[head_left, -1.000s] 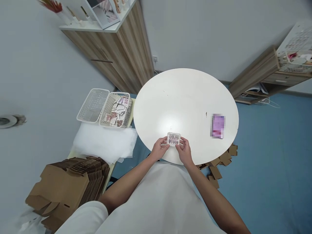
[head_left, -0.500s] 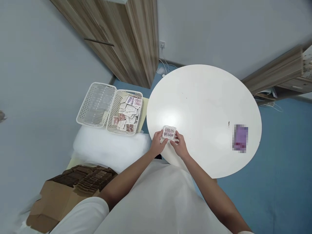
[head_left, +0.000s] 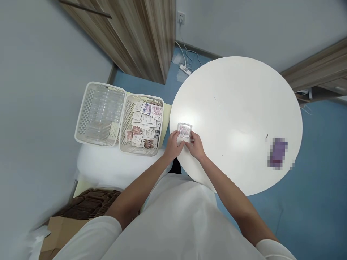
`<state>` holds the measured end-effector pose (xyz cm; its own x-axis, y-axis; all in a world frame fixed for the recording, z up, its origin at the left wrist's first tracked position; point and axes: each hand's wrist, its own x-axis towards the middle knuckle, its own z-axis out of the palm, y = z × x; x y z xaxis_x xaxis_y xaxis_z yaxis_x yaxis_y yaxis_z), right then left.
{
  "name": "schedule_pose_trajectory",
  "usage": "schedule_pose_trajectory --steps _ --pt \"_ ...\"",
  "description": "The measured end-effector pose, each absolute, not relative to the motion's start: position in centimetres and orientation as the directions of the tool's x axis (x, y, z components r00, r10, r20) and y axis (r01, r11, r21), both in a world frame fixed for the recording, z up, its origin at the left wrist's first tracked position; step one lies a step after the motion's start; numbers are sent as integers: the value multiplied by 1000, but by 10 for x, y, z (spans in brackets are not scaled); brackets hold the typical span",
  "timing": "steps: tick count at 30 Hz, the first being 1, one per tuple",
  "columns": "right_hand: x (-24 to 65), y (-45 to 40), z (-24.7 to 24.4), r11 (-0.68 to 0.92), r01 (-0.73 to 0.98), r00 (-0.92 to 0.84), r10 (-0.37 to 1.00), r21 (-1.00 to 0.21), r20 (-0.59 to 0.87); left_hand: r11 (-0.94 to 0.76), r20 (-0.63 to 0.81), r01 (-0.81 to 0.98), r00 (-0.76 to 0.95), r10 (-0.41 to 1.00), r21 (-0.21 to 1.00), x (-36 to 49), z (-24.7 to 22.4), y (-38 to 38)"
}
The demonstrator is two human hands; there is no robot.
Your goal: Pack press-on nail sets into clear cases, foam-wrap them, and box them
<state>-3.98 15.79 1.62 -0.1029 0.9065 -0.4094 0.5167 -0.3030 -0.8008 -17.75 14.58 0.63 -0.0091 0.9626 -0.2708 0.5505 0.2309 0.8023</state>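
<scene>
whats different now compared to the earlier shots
The case has moved left over the table, nearer the baskets, and the left hand and right hand have gone with it; neither has visibly let go. The view has swung too, bringing the power strip into clearer sight. The purple item stays on the table's right side, and the baskets stay side by side.

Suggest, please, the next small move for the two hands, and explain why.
Probably, guide the small clear case slightly inward over the white table. The left hand and right hand are both at its near corners, and it is close to the table's left rim. Whether it rests on the surface, I cannot tell.
</scene>
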Motion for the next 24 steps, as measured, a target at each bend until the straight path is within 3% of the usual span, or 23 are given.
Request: schedule_pose_trajectory --steps 10,24 --pt "-42 154 5 -212 593 -142 922 -777 -361 138 -222 618 61 973 774 -183 2 145" --pt "-40 149 -2 -83 616 -200 946 -784 -257 166 -247 585 61 967 794 -180 -2 138"
